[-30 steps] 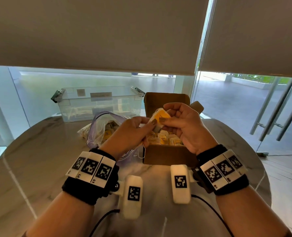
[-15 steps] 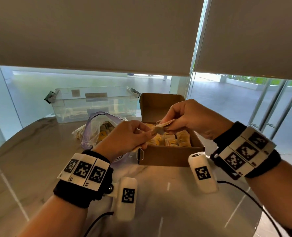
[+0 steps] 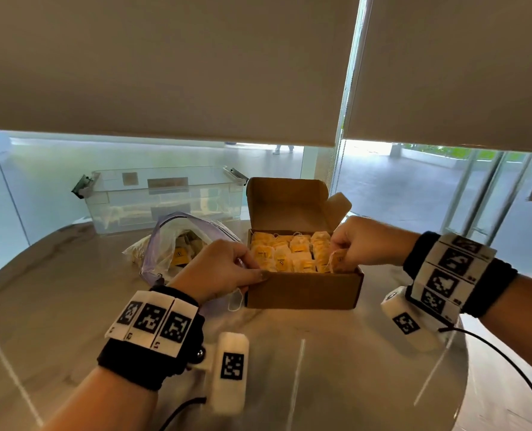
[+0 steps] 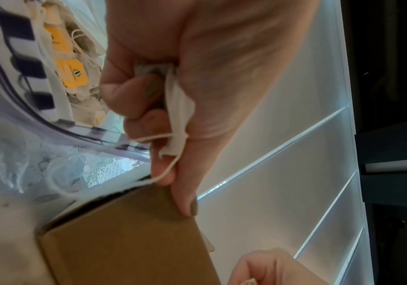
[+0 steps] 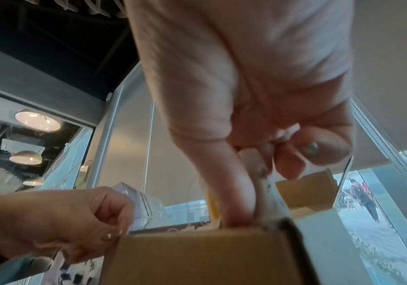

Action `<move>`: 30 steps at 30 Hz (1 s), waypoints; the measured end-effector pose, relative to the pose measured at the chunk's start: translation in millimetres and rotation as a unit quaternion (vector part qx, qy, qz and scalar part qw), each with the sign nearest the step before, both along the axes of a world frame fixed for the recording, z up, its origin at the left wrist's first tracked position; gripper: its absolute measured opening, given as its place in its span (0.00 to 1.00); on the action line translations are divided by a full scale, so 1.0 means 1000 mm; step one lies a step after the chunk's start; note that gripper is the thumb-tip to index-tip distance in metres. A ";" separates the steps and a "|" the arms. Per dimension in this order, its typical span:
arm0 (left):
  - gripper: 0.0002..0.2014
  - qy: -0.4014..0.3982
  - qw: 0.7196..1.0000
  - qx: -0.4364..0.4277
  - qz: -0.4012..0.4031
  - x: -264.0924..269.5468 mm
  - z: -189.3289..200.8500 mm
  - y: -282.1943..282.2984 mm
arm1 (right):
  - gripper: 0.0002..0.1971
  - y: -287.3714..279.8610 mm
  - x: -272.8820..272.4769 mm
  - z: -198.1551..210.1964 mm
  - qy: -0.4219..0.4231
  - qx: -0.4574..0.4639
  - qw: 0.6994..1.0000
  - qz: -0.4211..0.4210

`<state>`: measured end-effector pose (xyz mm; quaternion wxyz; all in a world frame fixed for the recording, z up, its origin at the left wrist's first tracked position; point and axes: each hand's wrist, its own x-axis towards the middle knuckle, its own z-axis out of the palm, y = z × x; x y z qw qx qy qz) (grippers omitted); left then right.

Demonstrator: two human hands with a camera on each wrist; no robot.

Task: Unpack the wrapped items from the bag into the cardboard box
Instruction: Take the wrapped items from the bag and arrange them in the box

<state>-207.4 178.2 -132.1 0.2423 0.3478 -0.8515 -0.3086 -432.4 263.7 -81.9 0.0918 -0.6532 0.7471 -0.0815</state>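
An open cardboard box [image 3: 302, 290] stands mid-table, packed with several yellow-tagged tea bags [image 3: 289, 256]. My right hand [image 3: 364, 244] pinches one tea bag [image 3: 337, 259] and holds it down inside the box's front right corner; the right wrist view shows this tea bag [image 5: 263, 183] between thumb and fingers above the box [image 5: 197, 256]. My left hand [image 3: 224, 269] is at the box's front left corner. Its curled fingers hold a white wrapper with a string [image 4: 178, 108], and its thumb touches the box [image 4: 124, 241]. Left of the box lies the open clear bag [image 3: 177, 241] with more tea bags.
A clear plastic tub [image 3: 165, 197] stands behind the bag at the table's far edge. The box lid [image 3: 286, 206] stands upright at the back. Windows with lowered blinds rise beyond the round marble table [image 3: 56, 306]. Cables trail from both wrists over the near table.
Both hands held one packet together above the box. They have parted: the right hand took the tea bag down into the box, and the left dropped to the front left corner.
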 end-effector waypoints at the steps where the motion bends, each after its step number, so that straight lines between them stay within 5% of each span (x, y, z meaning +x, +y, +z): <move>1: 0.06 0.000 1.000 -0.002 0.002 0.000 -0.001 -0.001 | 0.08 -0.003 0.002 0.002 -0.002 0.034 0.999 -0.005; 10: 0.08 0.005 1.000 -0.003 0.006 -0.001 -0.002 -0.002 | 0.10 -0.024 0.015 0.001 0.136 0.232 0.962 0.051; 18: 0.06 0.011 1.000 0.008 0.009 -0.002 -0.003 -0.001 | 0.13 -0.027 -0.001 -0.019 0.075 0.096 0.991 0.058; 24: 0.07 0.011 1.000 0.008 0.013 -0.002 -0.003 -0.001 | 0.19 -0.031 -0.003 -0.019 0.120 0.177 0.974 0.077; 30: 0.06 0.010 1.000 0.017 0.009 -0.002 -0.002 -0.001 | 0.20 -0.031 -0.004 -0.025 0.083 0.116 0.987 0.079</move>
